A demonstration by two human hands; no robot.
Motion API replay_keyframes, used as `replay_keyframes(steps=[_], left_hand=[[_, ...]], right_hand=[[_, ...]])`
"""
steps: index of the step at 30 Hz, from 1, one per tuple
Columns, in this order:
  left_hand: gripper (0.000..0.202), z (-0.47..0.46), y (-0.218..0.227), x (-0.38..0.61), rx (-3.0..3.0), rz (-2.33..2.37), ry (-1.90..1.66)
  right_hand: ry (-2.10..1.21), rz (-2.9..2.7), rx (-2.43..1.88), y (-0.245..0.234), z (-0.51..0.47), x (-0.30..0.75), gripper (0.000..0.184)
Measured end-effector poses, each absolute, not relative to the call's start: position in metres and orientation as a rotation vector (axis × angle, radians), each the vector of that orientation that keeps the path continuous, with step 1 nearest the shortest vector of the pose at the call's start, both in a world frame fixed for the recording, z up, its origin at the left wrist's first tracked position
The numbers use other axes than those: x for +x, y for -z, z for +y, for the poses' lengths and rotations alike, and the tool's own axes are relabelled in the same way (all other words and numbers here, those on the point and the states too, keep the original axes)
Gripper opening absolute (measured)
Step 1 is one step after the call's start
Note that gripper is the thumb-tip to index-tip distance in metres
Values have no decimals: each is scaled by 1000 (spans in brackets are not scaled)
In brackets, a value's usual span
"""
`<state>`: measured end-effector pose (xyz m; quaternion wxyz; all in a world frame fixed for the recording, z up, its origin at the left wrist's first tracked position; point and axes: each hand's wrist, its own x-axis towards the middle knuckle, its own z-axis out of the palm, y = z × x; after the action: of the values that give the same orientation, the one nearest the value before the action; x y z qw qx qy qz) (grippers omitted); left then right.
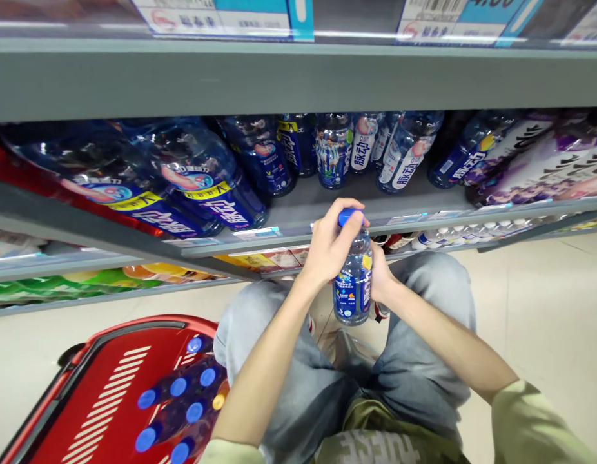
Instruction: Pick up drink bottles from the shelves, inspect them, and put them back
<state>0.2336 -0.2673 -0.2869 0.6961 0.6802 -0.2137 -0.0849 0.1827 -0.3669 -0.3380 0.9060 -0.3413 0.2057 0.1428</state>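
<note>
Between my knees, in front of the shelf edge, I hold a clear drink bottle [352,290] with a blue cap and a blue label. My left hand [330,241] is closed around its cap and neck from the left. On the bottle's right side my right hand [380,274] wraps the body; its fingers are partly hidden behind the bottle. Just beyond, a small drink bottle [334,151] with a picture label stands on the shelf [308,209]. Beside it a white-labelled bottle [407,154] leans to the right.
A red shopping basket [109,386] with several capped bottles [195,412] stands on the floor at lower left. Larger blue-labelled bottles [206,174] fill the shelf's left, purple packs [545,161] its right. An upper shelf edge [298,80] overhangs. Green packs [76,287] lie lower left.
</note>
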Motion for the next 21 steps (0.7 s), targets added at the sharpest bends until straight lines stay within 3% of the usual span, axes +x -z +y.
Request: replay_keyframes(steps=[8,21], left_hand=[[32,-263,291,230,1813,-445,62],[35,-244,285,224,1245,-346,271]], right_hand=[[0,468,-783,343,-355,186,26],[-175,340,-848,335,-360,178,27]])
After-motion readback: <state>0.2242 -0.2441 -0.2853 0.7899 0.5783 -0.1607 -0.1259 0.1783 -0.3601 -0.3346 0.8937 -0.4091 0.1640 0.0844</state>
